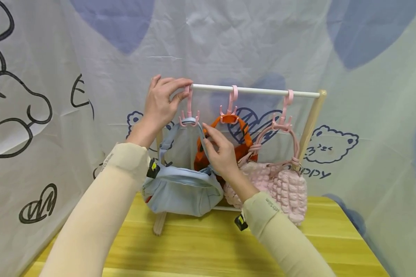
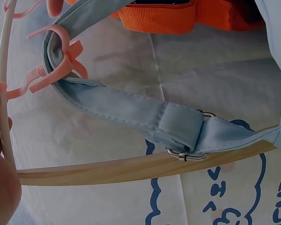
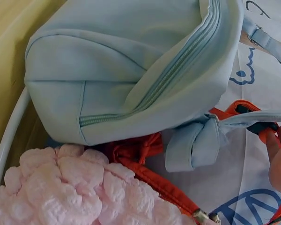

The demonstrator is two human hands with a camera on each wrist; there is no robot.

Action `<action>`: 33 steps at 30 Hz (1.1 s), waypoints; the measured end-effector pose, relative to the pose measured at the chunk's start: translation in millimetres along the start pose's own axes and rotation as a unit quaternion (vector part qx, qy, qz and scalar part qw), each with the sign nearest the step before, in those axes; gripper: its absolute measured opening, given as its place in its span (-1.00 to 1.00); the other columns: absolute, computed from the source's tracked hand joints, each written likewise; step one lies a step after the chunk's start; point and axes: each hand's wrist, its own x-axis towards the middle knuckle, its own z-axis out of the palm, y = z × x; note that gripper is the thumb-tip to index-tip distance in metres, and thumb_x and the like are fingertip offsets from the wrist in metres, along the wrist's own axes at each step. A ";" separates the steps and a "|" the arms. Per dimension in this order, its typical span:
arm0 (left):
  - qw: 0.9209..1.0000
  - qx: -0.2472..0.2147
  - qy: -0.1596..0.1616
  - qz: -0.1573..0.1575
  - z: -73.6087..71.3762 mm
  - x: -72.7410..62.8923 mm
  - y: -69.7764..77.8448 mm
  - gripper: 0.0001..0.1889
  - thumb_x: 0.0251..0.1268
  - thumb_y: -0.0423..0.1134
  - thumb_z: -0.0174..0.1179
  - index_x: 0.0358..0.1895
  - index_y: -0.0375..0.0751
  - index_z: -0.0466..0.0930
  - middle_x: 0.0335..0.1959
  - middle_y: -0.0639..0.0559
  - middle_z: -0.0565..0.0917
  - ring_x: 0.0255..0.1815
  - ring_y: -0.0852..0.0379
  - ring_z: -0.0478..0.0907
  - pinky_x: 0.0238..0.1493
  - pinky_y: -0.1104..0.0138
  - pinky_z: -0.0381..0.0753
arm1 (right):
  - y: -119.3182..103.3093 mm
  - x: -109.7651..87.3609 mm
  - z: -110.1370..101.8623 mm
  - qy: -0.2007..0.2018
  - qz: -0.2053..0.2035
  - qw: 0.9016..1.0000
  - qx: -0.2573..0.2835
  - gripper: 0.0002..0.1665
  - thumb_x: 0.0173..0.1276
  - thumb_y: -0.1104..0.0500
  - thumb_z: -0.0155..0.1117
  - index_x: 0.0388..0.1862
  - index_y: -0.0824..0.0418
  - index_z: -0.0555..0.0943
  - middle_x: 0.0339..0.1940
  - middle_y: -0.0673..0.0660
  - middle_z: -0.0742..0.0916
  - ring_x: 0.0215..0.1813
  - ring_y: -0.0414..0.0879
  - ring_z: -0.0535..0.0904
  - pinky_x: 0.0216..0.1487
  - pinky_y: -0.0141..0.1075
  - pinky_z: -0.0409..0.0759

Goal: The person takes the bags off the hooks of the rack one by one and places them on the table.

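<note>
My left hand (image 1: pixel 161 100) is up at the left end of the white rail (image 1: pixel 260 90), thumb and fingers drawn narrow and pinching the top of the left pink hook (image 1: pixel 189 103) where it loops over. My right hand (image 1: pixel 225 156) is lower down, thumb and forefinger close together at the right side of the pale blue strap (image 1: pixel 172 135); I cannot tell whether they pinch it or only touch it. The top of that strap lies in the prongs of the left hook, and the pale blue bag (image 1: pixel 185 196) hangs from it above the far left part of the yellow surface (image 1: pixel 201 248); whether its bottom meets the surface, I cannot tell. On its left run, the strap passes through a metal buckle (image 2: pixel 181 155), and a zip (image 3: pixel 168 89) curves along the bag. Beside it, set further back, the orange bag (image 1: pixel 202 161) hangs by its handle from the middle pink hook (image 1: pixel 232 102), partly behind my right hand. The quilted pink bag (image 1: pixel 287 188) hangs by tied handles from the right pink hook (image 1: pixel 283 115), nearest the far right corner of the surface. A wooden post (image 1: pixel 312 127) holds the rail's right end, and a wooden foot (image 1: pixel 159 224) stands on the surface below the blue bag.
</note>
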 end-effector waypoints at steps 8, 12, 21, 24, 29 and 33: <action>1.000 0.002 -0.003 -0.007 1.1 -0.6 -0.5 -0.65 0.42 -0.20 0.31 0.22 -0.14 0.73 0.16 -0.05 0.76 0.26 -0.10 0.58 0.64 -0.03 0.01 | 1.0 1.1 9.6 -0.006 -0.016 1.000 -0.014 -0.44 0.56 0.39 0.19 0.50 0.22 0.50 0.22 0.30 0.71 0.01 0.09 0.70 -0.06 -0.13 0.72; 1.000 0.002 -0.007 -0.009 1.2 -0.6 -0.2 -0.65 0.43 -0.20 0.30 0.23 -0.14 0.72 0.16 -0.05 0.75 0.27 -0.10 0.57 0.64 -0.03 0.00 | 1.6 1.7 10.1 -0.006 -0.001 0.999 -0.037 -0.43 0.57 0.37 0.19 0.51 0.16 0.51 0.02 0.29 0.75 -0.05 0.09 0.62 -0.13 -0.15 0.66; 1.000 0.001 -0.002 -0.011 0.8 -1.4 -1.4 -0.64 0.42 -0.19 0.30 0.22 -0.14 0.72 0.16 -0.05 0.76 0.27 -0.10 0.57 0.64 -0.02 0.00 | -2.9 6.8 9.7 -0.001 0.020 0.999 -0.033 -0.47 0.57 0.36 0.18 0.47 0.17 0.54 -0.03 0.27 0.76 -0.10 0.15 0.56 -0.10 -0.09 0.59; 1.000 0.000 -0.001 -0.012 0.2 -2.4 -1.6 -0.64 0.41 -0.20 0.31 0.22 -0.14 0.72 0.16 -0.05 0.76 0.26 -0.10 0.58 0.64 -0.02 0.00 | -4.6 7.6 10.0 -0.001 0.034 0.999 -0.019 -0.48 0.58 0.35 0.18 0.47 0.17 0.55 -0.05 0.28 0.75 -0.10 0.13 0.53 -0.11 -0.17 0.55; 1.000 0.000 -0.003 -0.010 0.3 -1.5 -1.5 -0.64 0.43 -0.19 0.30 0.23 -0.13 0.72 0.17 -0.04 0.75 0.27 -0.10 0.57 0.64 -0.02 -0.01 | -7.7 9.6 8.9 0.003 0.061 0.998 0.006 -0.50 0.60 0.33 0.17 0.45 0.13 0.57 -0.13 0.27 0.71 -0.15 0.08 0.49 -0.19 -0.29 0.48; 1.000 0.001 -0.004 -0.010 0.7 0.0 -1.4 -0.64 0.44 -0.19 0.30 0.24 -0.12 0.72 0.17 -0.04 0.75 0.28 -0.09 0.57 0.65 -0.01 -0.02 | -11.3 11.7 7.5 0.012 0.076 0.997 0.019 -0.53 0.60 0.32 0.18 0.43 0.12 0.60 -0.12 0.27 0.72 -0.17 0.05 0.53 -0.21 -0.33 0.49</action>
